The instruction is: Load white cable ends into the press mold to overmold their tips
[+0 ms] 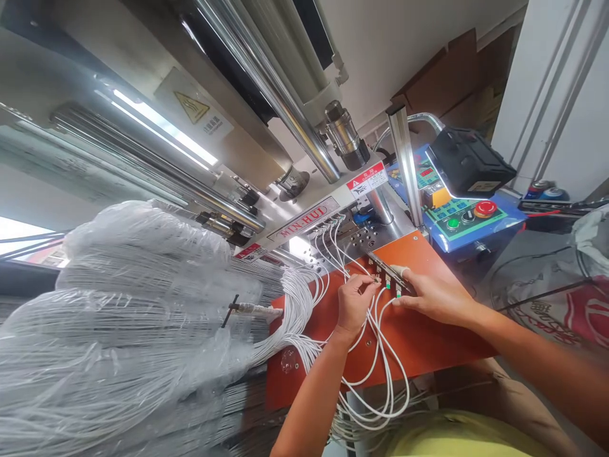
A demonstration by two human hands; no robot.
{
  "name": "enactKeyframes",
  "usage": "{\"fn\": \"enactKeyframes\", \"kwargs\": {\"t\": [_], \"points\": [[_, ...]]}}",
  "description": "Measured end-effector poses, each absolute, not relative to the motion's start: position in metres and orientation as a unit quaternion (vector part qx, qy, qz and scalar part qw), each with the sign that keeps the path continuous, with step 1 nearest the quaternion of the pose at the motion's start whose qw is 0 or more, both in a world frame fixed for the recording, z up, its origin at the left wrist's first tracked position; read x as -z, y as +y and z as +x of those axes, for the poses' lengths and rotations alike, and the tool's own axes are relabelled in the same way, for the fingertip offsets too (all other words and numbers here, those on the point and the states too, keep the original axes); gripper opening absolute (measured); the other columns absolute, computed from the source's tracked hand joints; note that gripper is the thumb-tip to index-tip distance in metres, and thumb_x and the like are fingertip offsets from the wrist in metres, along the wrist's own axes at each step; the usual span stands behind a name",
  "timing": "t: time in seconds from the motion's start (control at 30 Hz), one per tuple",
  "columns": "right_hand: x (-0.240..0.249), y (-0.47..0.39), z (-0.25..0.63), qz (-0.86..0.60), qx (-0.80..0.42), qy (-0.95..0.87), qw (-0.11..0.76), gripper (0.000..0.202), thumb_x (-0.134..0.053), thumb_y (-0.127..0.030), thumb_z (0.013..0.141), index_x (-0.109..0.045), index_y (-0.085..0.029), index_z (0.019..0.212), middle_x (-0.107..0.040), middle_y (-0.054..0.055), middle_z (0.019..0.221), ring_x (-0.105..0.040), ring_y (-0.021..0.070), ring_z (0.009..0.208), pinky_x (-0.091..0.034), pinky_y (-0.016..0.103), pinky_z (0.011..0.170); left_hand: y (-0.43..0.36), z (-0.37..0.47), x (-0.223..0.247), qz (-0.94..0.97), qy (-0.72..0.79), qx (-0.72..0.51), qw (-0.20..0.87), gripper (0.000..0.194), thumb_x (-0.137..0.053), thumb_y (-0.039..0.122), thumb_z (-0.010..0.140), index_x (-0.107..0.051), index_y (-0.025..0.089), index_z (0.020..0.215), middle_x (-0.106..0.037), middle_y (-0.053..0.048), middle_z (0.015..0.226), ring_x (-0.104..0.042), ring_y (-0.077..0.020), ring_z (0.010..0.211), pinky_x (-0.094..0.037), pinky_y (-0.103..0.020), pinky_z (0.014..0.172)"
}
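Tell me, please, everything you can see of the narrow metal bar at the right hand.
The metal bar is long, straight and dark grey, with a metallic sheen. It slants over the orange board, its near end gripped by the right hand; whether it rests on the board is unclear. Small connectors, some partly green, line one side; I cannot tell whether they are fixed to it. The left hand is close beside it.

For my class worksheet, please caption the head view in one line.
Over an orange board, the left hand pinches a cable end; the right hand grips a metal strip.
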State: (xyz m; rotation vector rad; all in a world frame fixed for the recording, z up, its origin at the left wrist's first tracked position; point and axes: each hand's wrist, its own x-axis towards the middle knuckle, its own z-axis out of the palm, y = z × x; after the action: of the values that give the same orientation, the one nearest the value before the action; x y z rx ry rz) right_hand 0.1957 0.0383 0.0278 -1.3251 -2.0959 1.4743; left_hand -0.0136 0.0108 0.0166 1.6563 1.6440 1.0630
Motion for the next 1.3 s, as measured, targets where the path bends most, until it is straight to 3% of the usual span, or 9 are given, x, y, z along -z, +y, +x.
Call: {"fn": "enactKeyframes", "kwargs": {"t": [0.27,0.53,0.87,1.3], "points": [[-0.025,0.038,0.196,-0.450,-0.511,-0.715,0.155,0.040,-0.061,-0.044,0.083,-0.057,-0.024,0.117,-0.071,0.004,0.098,-0.065,0.0259,0.090,-0.045,0.032,0.077,0.016,-0.015,-0.005,0.688,0.576,-0.393,0.200,0.016,-0.064,0.009,0.083,-0.074,0.020,0.083,-0.072,-0.003,0.082,-0.066,-0.0154,0.080,-0.053,-0.028,0.077],[-0.026,0.037,0.197,-0.434,-0.516,-0.721,0.161,0.044,-0.059,-0.044,0.086,-0.051,-0.023,0.123,-0.070,0.005,0.101,-0.064,0.0253,0.092,-0.045,0.033,0.080,0.016,-0.017,0.002,0.729,0.551,-0.381,0.137,0.021,-0.056,0.010,0.088,-0.074,0.022,0.090,-0.072,-0.005,0.085,-0.064,-0.0180,0.084,-0.054,-0.033,0.078],[-0.026,0.037,0.197,-0.438,-0.514,-0.721,0.154,0.031,-0.058,-0.044,0.087,-0.053,-0.023,0.109,-0.067,0.004,0.094,-0.062,0.0234,0.085,-0.042,0.031,0.072,0.014,-0.016,0.002,0.741,0.544,-0.380,0.106,0.022,-0.055,0.011,0.089,-0.074,0.022,0.091,-0.074,-0.005,0.088,-0.065,-0.0187,0.085,-0.055,-0.034,0.078],[-0.022,0.037,0.198,-0.437,-0.519,-0.716,0.164,0.048,-0.060,-0.046,0.086,-0.050,-0.024,0.128,-0.070,0.005,0.104,-0.065,0.0265,0.097,-0.046,0.033,0.079,0.015,-0.014,0.003,0.739,0.546,-0.381,0.104,0.022,-0.054,0.012,0.091,-0.074,0.023,0.092,-0.074,-0.005,0.086,-0.064,-0.0188,0.083,-0.055,-0.034,0.077]]}}
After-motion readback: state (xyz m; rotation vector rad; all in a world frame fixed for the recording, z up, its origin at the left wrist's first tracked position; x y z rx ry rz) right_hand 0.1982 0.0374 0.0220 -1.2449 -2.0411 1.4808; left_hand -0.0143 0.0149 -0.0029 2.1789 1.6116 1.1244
